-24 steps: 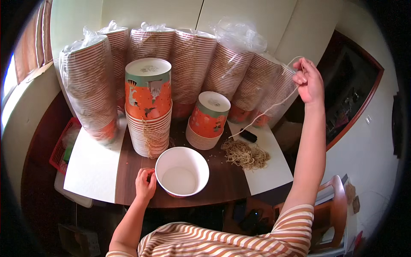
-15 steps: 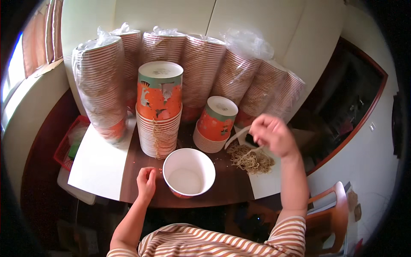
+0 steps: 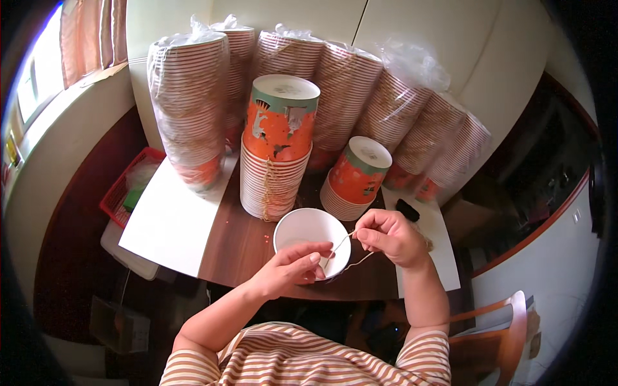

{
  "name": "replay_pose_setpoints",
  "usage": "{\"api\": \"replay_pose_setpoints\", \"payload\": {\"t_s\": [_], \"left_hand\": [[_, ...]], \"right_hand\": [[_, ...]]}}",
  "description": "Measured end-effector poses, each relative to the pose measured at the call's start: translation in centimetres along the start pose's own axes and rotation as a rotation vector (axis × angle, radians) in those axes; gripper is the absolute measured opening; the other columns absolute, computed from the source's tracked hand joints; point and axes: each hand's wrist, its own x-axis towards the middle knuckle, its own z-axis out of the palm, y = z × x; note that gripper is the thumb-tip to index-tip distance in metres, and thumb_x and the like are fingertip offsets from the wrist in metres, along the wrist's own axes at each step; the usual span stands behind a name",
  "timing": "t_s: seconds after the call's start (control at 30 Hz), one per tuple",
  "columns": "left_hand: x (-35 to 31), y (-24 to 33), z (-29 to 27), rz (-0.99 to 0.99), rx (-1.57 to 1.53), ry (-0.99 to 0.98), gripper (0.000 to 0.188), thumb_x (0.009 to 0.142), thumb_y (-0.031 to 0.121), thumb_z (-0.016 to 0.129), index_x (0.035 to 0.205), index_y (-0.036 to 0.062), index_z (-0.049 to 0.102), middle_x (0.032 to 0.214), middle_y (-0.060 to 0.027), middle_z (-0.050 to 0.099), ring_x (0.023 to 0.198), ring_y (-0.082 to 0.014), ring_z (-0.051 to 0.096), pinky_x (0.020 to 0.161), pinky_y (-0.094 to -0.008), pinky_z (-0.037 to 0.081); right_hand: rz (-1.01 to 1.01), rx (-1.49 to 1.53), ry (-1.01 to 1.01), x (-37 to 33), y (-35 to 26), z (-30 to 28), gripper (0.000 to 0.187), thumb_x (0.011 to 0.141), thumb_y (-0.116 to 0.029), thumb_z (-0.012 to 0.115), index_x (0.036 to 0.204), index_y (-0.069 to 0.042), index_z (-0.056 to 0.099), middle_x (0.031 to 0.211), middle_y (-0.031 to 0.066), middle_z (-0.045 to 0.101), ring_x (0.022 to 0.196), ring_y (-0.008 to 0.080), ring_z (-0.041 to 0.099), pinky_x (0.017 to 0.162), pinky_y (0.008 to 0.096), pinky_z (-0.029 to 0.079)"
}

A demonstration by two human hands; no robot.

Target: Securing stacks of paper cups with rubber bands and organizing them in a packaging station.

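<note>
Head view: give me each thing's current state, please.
Right hand, pinching cord
Left hand, near cord, grip unclear
Cord, held over front bucket
Front bucket, upright, open-topped
Tall stack, upside down
Short stack, upside down
Left rear stack, plastic-wrapped
Red basket, open, filled partly

1. Shirt (image 3: 296, 354): I noted brown-and-white stripes, with creases across the front.
2. Sleeves (image 3: 425, 355) were short and carried the same stripes.
3. Left hand (image 3: 293, 267), right hand (image 3: 394, 241) and both forearms (image 3: 222, 314) were bare.
</note>
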Motion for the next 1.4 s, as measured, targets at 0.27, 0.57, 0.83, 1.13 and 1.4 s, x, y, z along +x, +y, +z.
{"api": "replay_pose_setpoints", "payload": {"t_s": [0.27,0.57,0.83,1.13,1.4], "left_hand": [[-0.4,-0.2,1.1,-0.151,-0.067,0.034,0.024,0.094,0.023,0.056,0.102,0.0025,0.063,0.082,-0.0008,0.062,0.066,-0.0044,0.049,0.058,-0.0181,0.041],[-1.2,0.9,1.4,-0.089,0.25,0.055,0.018,0.094,0.017,0.056,0.097,0.0014,0.066,0.074,0.0023,0.058,0.066,-0.0035,0.049,0.058,-0.0181,0.042],[-2.2,2.9,2.5,-0.098,0.529,0.008,0.017,0.092,0.012,0.057,0.095,-0.0034,0.064,0.079,-0.0023,0.063,0.07,-0.0055,0.053,0.063,-0.0217,0.046],[-3.0,0.0,0.6,-0.109,0.477,0.065,0.024,0.093,0.022,0.058,0.092,-0.0012,0.064,0.071,0.0005,0.061,0.061,-0.005,0.052,0.054,-0.0206,0.044],[-3.1,-0.4,0.4,-0.128,0.444,0.082,0.022,0.093,0.019,0.057,0.095,-0.0021,0.063,0.073,-0.0011,0.062,0.064,-0.0056,0.055,0.058,-0.0205,0.047]], "right_hand": [[-0.012,0.017,0.022,-0.3,2.3,-0.7,0.01,0.089,-0.012,0.06,0.09,-0.002,0.062,0.072,-0.0042,0.056,0.065,0.0022,0.047,0.058,0.0175,0.038],[-0.352,-0.31,0.14,-1.4,5.4,1.2,0.044,0.081,-0.011,0.064,0.121,0.001,0.051,0.116,0.0126,0.058,0.11,0.0207,0.053,0.097,0.0335,0.039],[-0.009,0.123,-0.235,-2.5,6.2,5.3,0.046,0.086,-0.001,0.059,0.129,0.001,0.042,0.109,0.0066,0.058,0.092,0.0109,0.06,0.078,0.0246,0.05],[-0.29,-0.434,0.025,-3.4,5.8,6.3,0.015,0.081,-0.001,0.065,0.096,0.0,0.062,0.086,0.0102,0.06,0.076,0.019,0.063,0.066,0.0281,0.051],[-0.466,-0.526,0.069,-3.1,6.9,6.2,0.012,0.078,0.001,0.068,0.089,0.0,0.063,0.082,0.0079,0.059,0.07,0.0188,0.059,0.061,0.0278,0.048]]}}
